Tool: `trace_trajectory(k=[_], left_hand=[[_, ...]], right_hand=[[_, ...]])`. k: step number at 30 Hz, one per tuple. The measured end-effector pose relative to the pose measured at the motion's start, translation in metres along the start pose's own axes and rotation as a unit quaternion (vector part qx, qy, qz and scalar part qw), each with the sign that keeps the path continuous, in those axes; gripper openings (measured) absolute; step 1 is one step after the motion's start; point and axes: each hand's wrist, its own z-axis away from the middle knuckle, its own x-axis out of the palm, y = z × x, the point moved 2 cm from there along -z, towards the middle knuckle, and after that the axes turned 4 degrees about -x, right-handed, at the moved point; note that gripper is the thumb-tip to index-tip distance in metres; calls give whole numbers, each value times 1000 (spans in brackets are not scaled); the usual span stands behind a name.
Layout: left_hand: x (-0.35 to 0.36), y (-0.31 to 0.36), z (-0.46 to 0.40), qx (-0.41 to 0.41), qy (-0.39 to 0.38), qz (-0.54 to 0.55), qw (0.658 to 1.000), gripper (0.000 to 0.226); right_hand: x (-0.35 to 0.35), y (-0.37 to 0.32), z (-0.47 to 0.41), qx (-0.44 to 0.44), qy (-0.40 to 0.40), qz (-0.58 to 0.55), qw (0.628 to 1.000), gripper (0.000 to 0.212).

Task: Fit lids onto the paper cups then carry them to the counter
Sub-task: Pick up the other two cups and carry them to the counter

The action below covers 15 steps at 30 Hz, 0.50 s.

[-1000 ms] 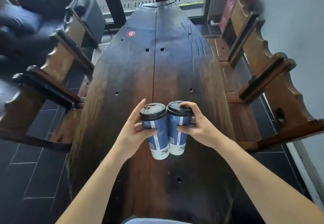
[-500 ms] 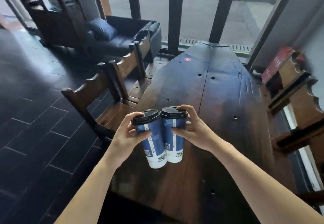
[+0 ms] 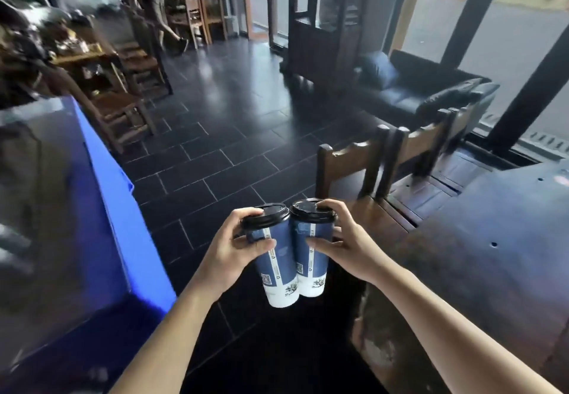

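The left hand [image 3: 229, 250] wrapped one lidded paper cup [image 3: 277, 265], the right hand [image 3: 346, 244] the other cup [image 3: 311, 258], touching, at six o'clock above the floor [image 3: 215, 135]. Thin walls probably crush; grip just under the lids [image 3: 265, 215].

Two tall blue paper cups with white bases and small printed marks, side by side and touching along their walls, held in the air above dark floor tiles. Left blue-and-white cup [image 3: 277, 265] tilted, top leaning leftward, capped with a black plastic lid [image 3: 265, 215]. Right blue-and-white cup [image 3: 311, 261] nearer upright, likewise capped with a second black plastic lid [image 3: 311, 210]. Both lids seated on the rims.
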Motion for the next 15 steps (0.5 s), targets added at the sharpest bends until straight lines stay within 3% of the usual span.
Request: trace_trajectory(k=[8,15], left_hand=[[-131,-22,9,6,219,-18,975,52],[-202,-44,-28,-9,344,-31,939,61]], right_hand=[[95,-33,-120,-71,-56,-45,995,63],[159,-22,-234,-82,-101,-94,987,61]])
